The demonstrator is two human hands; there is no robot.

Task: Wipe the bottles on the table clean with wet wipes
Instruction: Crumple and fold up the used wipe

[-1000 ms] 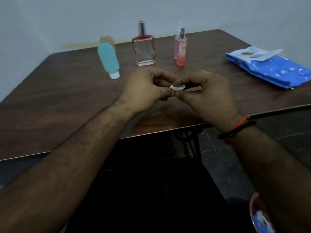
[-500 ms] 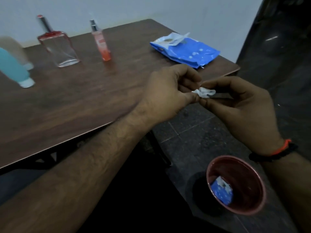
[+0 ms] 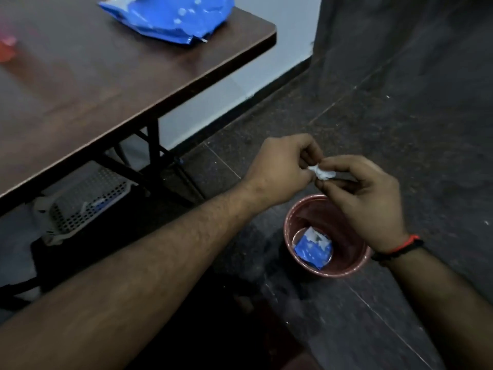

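Presently both hands hold a small crumpled white wipe (image 3: 321, 173) between them above the floor, off the table's right edge. The left hand (image 3: 280, 169) pinches its left end with curled fingers; the right hand (image 3: 365, 193) pinches the right end between thumb and forefinger. A red bin (image 3: 357, 265) stands on the floor at 6 o'clock from the wipe, holding a blue wrapper (image 3: 313, 251); its print is unreadable. The blue wipes pack (image 3: 170, 17) lies on the table (image 3: 106, 84) at 11 o'clock, near the corner, lettering illegible. Open dark floor extends at 3 o'clock.
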